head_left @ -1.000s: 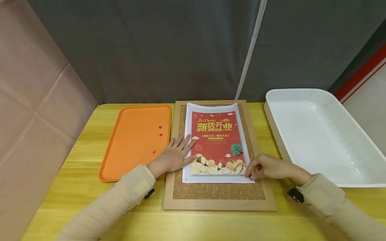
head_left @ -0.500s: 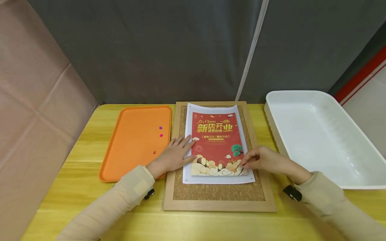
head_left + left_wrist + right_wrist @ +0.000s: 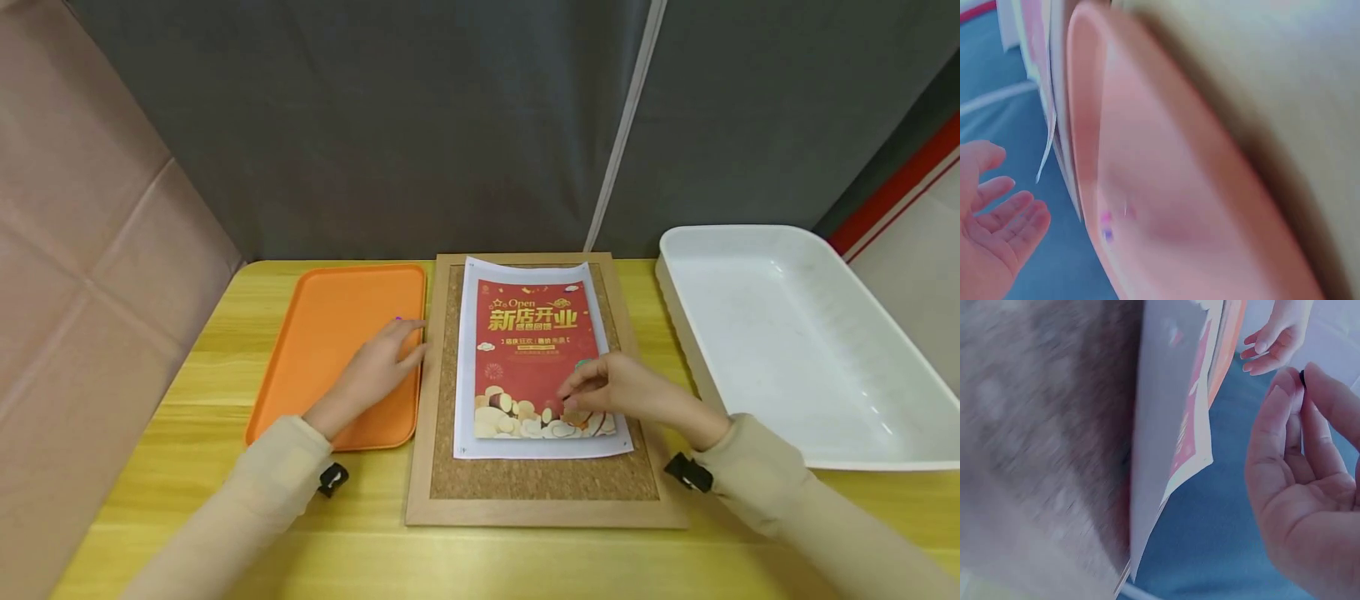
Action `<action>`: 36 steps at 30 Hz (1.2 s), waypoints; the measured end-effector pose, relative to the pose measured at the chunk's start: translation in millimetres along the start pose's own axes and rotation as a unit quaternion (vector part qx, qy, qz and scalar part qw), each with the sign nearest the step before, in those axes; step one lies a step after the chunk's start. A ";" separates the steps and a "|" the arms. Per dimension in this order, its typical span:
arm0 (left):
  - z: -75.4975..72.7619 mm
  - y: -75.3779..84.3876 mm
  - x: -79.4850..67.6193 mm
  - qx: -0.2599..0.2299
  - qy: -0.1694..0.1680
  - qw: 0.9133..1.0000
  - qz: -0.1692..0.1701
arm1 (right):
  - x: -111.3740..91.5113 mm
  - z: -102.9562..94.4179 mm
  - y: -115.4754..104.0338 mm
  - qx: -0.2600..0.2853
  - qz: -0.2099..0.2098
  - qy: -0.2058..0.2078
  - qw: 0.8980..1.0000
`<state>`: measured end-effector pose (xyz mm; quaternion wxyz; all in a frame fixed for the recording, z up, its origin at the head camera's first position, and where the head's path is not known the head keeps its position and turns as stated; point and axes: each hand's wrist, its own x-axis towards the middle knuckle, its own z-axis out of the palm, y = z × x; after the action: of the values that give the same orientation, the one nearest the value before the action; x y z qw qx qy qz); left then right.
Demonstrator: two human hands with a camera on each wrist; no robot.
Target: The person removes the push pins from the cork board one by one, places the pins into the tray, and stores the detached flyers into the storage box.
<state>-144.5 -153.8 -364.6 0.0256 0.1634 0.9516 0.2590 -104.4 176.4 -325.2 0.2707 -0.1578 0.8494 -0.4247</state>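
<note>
We find the poster (image 3: 536,367) with long axis front to back, title (image 3: 533,317) farthest; right hand (image 3: 633,389) pinching a dark speck (image 3: 1302,378), left hand (image 3: 371,367) loosely extended over the tray (image 3: 322,333).

A beige left sleeve (image 3: 232,504), lower left, and matching right sleeve (image 3: 810,508), lower right, leave left hand (image 3: 371,367) and right hand (image 3: 626,387) bare; black pieces (image 3: 332,480) show beside the cuffs (image 3: 281,461).
</note>
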 end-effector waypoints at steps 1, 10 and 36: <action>-4.9 -5.0 -1.7 -0.006 0.008 1.000 -0.013 | 2.0 1.7 -2.1 0.006 0.003 -0.002 1.000; -44.4 -48.1 -23.3 -0.040 0.073 0.993 -0.085 | 24.3 21.6 -22.6 0.068 0.012 -0.013 0.998; -70.2 -132.8 -51.4 -0.011 0.071 0.979 -0.189 | 95.1 106.5 -74.7 0.320 0.042 -0.059 0.944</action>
<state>-144.8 -312.4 -372.4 0.0089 -0.0388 0.9617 0.2712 -114.7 17.3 -348.4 0.3748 -0.0514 0.6567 -0.6524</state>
